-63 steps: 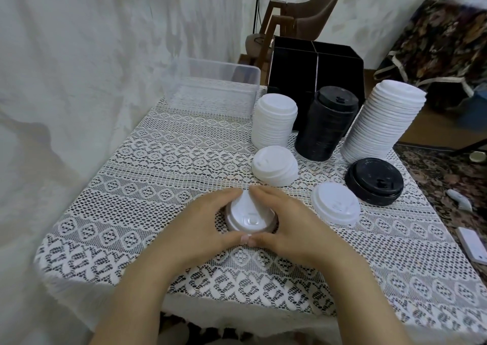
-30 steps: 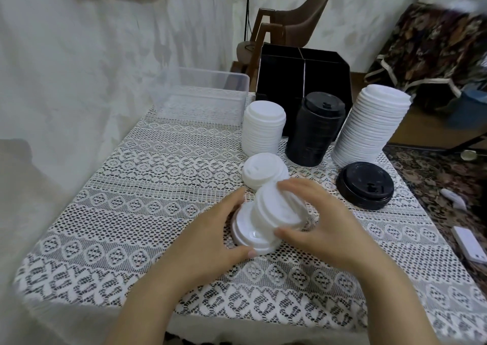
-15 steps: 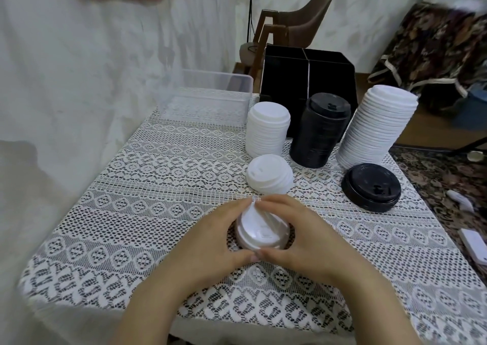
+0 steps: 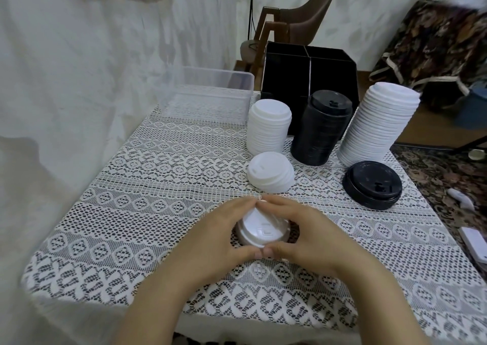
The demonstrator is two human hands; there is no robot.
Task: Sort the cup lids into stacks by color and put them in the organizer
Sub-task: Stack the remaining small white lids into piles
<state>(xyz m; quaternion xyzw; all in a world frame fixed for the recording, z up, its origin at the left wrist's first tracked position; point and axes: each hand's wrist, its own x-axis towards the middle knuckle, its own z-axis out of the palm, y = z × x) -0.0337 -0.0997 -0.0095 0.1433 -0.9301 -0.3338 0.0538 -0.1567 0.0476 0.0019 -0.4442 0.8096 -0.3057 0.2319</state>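
While the left hand (image 4: 210,236) and right hand (image 4: 313,239) curl round the white lid stack (image 4: 261,230) between them on the table (image 4: 131,199), an uneven squeeze could skew it, spilling lids toward the white pile (image 4: 271,172) just beyond.

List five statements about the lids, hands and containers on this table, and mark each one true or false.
1. The left hand and right hand both hold the small white lid stack. True.
2. The clear bin sits to the right of the black organizer. False: it sits to its left.
3. The tall black lid stack stands between the medium white stack and the tall white stack. True.
4. The short black stack lies inside the clear bin. False: it lies on the tablecloth, in front of the tall white stack.
5. The short white stack rests on the tablecloth beyond the hands. True.
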